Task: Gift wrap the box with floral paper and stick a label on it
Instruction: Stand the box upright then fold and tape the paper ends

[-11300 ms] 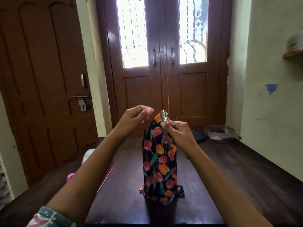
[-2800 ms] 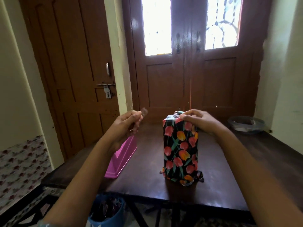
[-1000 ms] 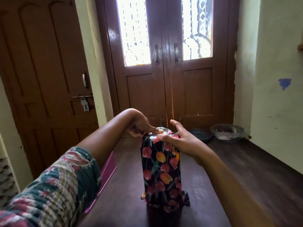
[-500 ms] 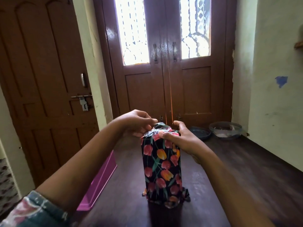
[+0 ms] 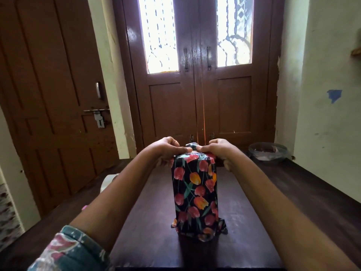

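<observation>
Box (image 5: 195, 194) in floral paper stands upright mid-table (image 5: 254, 222). Left hand (image 5: 166, 151) and right hand (image 5: 218, 150) both clasp its top, thumbs pressing the folded paper.

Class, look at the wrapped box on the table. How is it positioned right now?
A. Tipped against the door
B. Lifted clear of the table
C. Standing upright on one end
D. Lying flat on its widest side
C: the floral-wrapped box stands on end on the table, with the left hand and right hand pressing its top.
</observation>
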A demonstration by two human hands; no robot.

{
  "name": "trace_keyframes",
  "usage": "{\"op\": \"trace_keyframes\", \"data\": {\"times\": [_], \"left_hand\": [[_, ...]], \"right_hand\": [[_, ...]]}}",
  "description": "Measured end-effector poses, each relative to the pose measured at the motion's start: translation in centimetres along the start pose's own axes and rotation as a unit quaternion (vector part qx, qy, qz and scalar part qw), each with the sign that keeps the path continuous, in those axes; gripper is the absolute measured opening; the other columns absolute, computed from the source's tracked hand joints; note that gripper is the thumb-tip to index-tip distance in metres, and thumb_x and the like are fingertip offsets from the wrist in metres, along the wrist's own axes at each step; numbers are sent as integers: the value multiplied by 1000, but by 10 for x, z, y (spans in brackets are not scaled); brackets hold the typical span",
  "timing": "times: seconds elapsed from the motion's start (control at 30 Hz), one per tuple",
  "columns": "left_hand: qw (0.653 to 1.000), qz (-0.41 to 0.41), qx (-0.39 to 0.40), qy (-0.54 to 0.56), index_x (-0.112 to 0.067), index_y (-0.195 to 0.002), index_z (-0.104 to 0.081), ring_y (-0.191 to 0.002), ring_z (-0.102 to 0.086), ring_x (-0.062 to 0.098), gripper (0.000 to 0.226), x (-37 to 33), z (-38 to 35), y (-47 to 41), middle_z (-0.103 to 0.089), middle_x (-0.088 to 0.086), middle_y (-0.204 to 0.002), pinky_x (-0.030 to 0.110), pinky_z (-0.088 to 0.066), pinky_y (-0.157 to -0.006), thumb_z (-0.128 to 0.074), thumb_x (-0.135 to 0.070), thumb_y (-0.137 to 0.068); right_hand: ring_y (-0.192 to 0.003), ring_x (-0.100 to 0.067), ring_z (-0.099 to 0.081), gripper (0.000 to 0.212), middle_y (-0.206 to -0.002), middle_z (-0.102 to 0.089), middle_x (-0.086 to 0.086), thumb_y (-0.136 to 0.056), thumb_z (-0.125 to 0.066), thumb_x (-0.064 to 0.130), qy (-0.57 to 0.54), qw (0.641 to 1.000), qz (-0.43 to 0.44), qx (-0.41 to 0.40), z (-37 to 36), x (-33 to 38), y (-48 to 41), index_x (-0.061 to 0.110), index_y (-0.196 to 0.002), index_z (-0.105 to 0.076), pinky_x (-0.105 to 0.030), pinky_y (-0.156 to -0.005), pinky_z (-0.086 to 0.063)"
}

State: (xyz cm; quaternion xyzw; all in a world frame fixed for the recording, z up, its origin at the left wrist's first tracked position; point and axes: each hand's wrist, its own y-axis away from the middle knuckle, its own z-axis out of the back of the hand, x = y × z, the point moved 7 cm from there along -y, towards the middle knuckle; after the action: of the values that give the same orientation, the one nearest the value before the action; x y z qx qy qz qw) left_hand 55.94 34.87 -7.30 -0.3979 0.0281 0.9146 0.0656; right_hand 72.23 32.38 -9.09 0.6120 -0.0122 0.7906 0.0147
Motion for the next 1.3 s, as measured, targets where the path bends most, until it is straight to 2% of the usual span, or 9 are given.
{"op": "trace_keyframes", "data": {"times": [0.13,0.27,0.33,0.47,0.57,0.7,0.9,1.07,1.3], "left_hand": [[999,13,-2,32,-17,-103,-48,-70,-53,9,40,2,-2,4,-56,1,-90,19,-43,-52,-69,-43,-79],[997,20,-17,70,-16,-97,-50,-68,-52,8,34,6,0,10,-57,1,-85,20,-42,-51,-68,-41,-81],[996,14,-21,89,-15,-85,-54,-66,-53,7,26,6,0,15,-57,0,-80,19,-41,-52,-67,-37,-84],[992,-6,-68,104,-13,-85,-53,-70,-54,10,26,1,0,20,-56,3,-84,22,-43,-54,-70,-33,-82],[985,-2,-106,139,-13,-99,-44,-71,-51,12,38,0,1,26,-50,4,-89,24,-42,-48,-73,-27,-79],[970,-4,-106,217,-11,-101,-42,-56,-49,10,26,5,2,41,-51,5,-79,15,-39,-33,-63,-12,-87],[939,-17,-42,340,-15,-104,-47,-44,-60,9,18,33,6,63,-66,3,-60,16,-47,-40,-49,-2,-92],[977,-168,-50,118,-33,-123,-45,-85,-58,9,55,31,6,68,-52,5,-111,11,-49,-59,-62,3,-84],[923,-360,-101,87,-18,-88,-68,-95,-64,17,14,-5,8,71,-64,5,-102,32,-55,-85,-71,-8,-78]], "right_hand": [[-62,-12,-58,16,-74,-58,-5,-89,-60,18,-22,1000,-9,16,2,2,4,7,-82,-52,-21,-52,-48],[-77,-19,-63,22,-87,-65,-12,-100,-34,19,-135,990,-24,-27,15,-13,7,2,-108,-45,-35,-72,-52],[-103,-22,-57,40,-113,-61,-11,-98,-40,31,-67,994,32,-80,23,-16,15,9,-131,-38,-41,-96,-45],[-115,-14,-41,72,-125,-47,0,-78,-46,67,191,924,273,-186,-3,12,79,19,-132,-45,-26,-90,-34],[-129,-19,-26,99,-137,-35,-3,-66,-36,85,410,859,243,-189,-34,8,94,17,-139,-34,-35,-103,-26],[-138,-27,-11,108,-147,-27,-8,-64,-37,86,468,843,182,-195,-40,8,90,12,-142,-24,-45,-110,-13],[-128,-21,-17,80,-131,-28,-3,-72,-67,57,384,897,209,-68,-28,18,78,26,-139,-36,-38,-107,-23],[-119,-17,-40,54,-138,-29,2,-77,-64,30,260,927,217,158,-22,18,72,30,-128,-47,-27,-92,-46],[-119,-17,-42,38,-126,-47,-2,-78,-57,9,290,885,349,-105,-3,30,72,18,-115,-62,-37,-105,-35]]}}
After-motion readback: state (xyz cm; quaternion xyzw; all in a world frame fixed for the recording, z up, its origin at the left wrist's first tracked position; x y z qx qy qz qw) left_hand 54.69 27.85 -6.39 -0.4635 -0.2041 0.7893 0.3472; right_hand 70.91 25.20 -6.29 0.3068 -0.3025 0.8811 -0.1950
